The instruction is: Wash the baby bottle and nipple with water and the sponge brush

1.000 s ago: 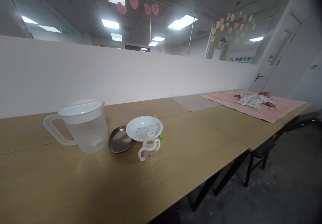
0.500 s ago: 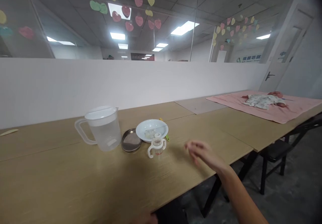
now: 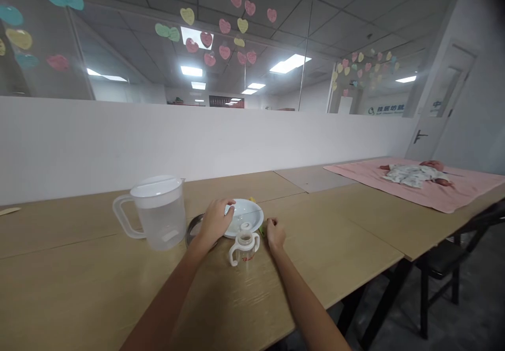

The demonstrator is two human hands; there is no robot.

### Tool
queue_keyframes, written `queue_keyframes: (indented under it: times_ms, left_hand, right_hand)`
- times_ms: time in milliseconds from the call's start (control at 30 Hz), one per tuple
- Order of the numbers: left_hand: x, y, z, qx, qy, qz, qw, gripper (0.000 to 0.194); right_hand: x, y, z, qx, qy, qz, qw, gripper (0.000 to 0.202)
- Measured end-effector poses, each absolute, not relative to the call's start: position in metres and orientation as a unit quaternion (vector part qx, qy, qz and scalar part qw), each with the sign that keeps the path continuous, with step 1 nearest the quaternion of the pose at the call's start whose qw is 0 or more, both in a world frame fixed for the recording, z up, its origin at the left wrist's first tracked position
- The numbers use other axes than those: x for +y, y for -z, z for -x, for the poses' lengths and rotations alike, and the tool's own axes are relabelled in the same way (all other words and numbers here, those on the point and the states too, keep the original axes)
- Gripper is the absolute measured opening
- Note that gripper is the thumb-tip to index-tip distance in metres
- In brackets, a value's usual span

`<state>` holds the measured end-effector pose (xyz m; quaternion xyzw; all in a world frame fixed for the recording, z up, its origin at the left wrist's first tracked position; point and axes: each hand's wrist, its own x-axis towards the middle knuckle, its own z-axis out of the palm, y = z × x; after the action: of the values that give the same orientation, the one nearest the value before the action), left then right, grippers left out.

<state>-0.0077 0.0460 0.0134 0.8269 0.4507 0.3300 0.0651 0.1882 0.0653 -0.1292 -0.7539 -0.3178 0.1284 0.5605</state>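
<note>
My left hand [image 3: 216,220] is over the left rim of a white bowl [image 3: 258,219], thumb and fingers apart. It partly covers a round metal dish [image 3: 193,229]. Something clear lies inside the bowl, too indistinct to name. To the bowl's right, my right hand [image 3: 275,233] has its fingers curled closed beside a thin green piece [image 3: 261,230]; whether they hold anything is hidden. Between my forearms a clear baby bottle [image 3: 245,248] with white side handles and an uncovered neck stands upright in front of the bowl.
A lidded clear plastic jug [image 3: 161,219] with liquid stands left of the dish. On a pink cloth [image 3: 355,174] at the far right lies a baby-like figure [image 3: 412,173] in patterned clothing. A dark chair [image 3: 437,264] is by the table's right edge. A low white wall [image 3: 236,140] borders the back.
My left hand has come up from the bottom edge to the bowl's left rim. My right hand has moved left to the bowl's right side and closed. The view has tilted up slightly.
</note>
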Motion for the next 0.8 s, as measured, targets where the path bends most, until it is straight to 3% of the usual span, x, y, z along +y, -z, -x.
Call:
queue_keyframes:
  times_ms: [100,400,600,800]
  left_hand:
    - [0.069,0.003,0.006,0.488,-0.239,-0.839,0.029,0.03]
    - [0.1,0.02,-0.008,0.508,-0.121,-0.853,0.002,0.025]
    - [0.097,0.015,-0.006,0.493,-0.114,-0.863,0.01,0.027]
    - [0.09,0.008,-0.001,0.419,-0.118,-0.896,0.084,0.023]
  right_hand:
    - [0.074,0.137,-0.192,-0.339,-0.125,0.764,0.534,0.028]
    - [0.087,0.145,-0.19,-0.427,-0.12,0.746,0.497,0.019]
    - [0.096,0.143,-0.192,-0.453,-0.121,0.74,0.482,0.02]
    - [0.091,0.142,-0.193,-0.432,-0.113,0.758,0.476,0.019]
